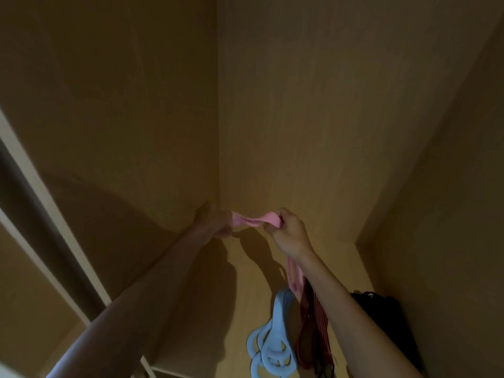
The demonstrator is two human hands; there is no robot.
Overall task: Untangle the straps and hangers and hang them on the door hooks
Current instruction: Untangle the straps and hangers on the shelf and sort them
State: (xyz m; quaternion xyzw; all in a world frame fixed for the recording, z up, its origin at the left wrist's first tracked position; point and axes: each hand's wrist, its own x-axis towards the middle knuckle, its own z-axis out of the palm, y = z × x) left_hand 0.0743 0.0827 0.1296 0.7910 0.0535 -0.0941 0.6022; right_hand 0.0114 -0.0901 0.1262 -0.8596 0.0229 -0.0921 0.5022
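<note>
A pink strap (pixel 252 220) is stretched between both hands in front of a wooden panel. My left hand (pixel 214 223) pinches its left end. My right hand (pixel 289 233) grips its right end, and the rest of the pink strap hangs down under that wrist. Below my right forearm dangle light blue plastic hangers (pixel 272 342) and a dark red striped strap (pixel 311 323), bunched together. No door hook is visible.
Wooden panels (pixel 300 118) meet in a corner ahead. A white frame edge (pixel 41 192) runs diagonally on the left. A dark object (pixel 381 309) sits at the lower right by the side wall.
</note>
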